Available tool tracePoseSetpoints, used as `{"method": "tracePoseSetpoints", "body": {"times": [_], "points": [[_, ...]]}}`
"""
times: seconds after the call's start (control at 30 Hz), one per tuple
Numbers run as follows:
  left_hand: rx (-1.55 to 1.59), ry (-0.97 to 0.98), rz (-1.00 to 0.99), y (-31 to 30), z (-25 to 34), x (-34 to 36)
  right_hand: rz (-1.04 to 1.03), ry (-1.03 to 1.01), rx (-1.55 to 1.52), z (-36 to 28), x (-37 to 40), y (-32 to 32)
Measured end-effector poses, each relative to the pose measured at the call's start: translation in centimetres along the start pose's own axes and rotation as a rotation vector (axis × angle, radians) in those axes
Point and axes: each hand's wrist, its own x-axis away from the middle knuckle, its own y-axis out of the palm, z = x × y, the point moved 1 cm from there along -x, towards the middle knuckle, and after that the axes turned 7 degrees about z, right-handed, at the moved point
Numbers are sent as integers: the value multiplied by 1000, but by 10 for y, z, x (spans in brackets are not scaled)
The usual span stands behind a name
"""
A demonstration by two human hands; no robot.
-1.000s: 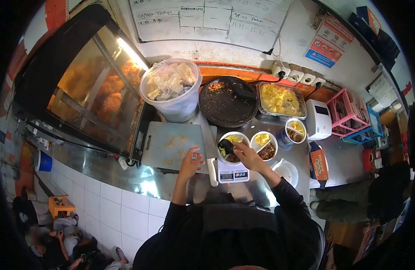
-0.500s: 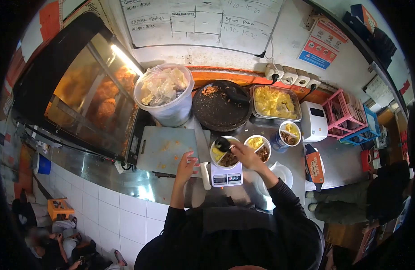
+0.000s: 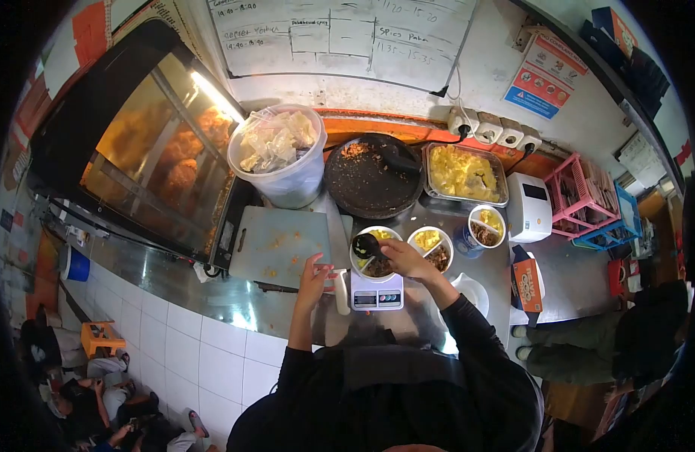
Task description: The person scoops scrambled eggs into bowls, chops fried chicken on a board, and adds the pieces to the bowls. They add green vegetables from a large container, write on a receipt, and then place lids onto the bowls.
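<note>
My right hand (image 3: 407,260) grips a black spoon (image 3: 366,246), its rounded bowl over the divided white paper bowl (image 3: 377,273). Yellow food and brown chopped pieces show in that bowl, which stands on a white digital scale (image 3: 377,294). My left hand (image 3: 313,277) hovers left of the scale, fingers apart and holding nothing. Close to its fingertips lies the white handle (image 3: 342,294) of a large knife. A second divided bowl (image 3: 436,261) with similar food sits right of the scale, and a third bowl (image 3: 487,226) rests on a blue can (image 3: 466,241).
Left are a cutting board (image 3: 276,247) and a lit glass warmer (image 3: 148,151). Behind stand a white bucket (image 3: 287,184) of bagged food, a dark stone mortar (image 3: 370,192) and a tray (image 3: 468,200) of yellow food. Another person (image 3: 611,339) stands at right; people sit lower left.
My right hand has shifted slightly left and down, and the black spoon has turned so its rounded bowl shows more. My left hand is nearly unchanged.
</note>
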Motion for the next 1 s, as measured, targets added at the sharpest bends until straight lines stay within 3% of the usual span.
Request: {"method": "tracePoseSetpoints", "body": {"times": [0.13, 0.23, 0.37, 0.4, 0.47, 0.53, 0.63, 0.73, 0.83, 0.93, 1.0], "points": [[-30, 0, 3, -3, -2, 0, -140, 372, -739, -27, 18, -38], [-15, 5, 23, -2, -6, -3, 87, 382, -914, -21, 33, -95], [-29, 24, 36, 4, -13, -3, 641, 346, -745, 34, 18, -209], [-30, 15, 29, 7, -11, -1, 741, 82, -291, 71, 0, -253], [-45, -15, 27, 17, -8, 2, 759, -139, 428, 120, -36, -311], [-49, -40, 45, 30, -8, 4, 632, -61, 934, 129, -65, -344], [-102, 2, 161, 50, -10, 10, 562, 267, 859, 123, -100, -349], [-269, 137, 323, 64, -19, 14, 492, 376, 881, 118, -124, -348], [-547, 462, 535, 81, -29, 15, 478, 209, 1044, 114, -112, -351], [-445, 453, 575, 109, 0, 42, 791, 13, 1239, 58, -38, -330], [-483, 511, 609, 113, -7, 44, 810, 29, 1025, 59, 10, -315]]}}
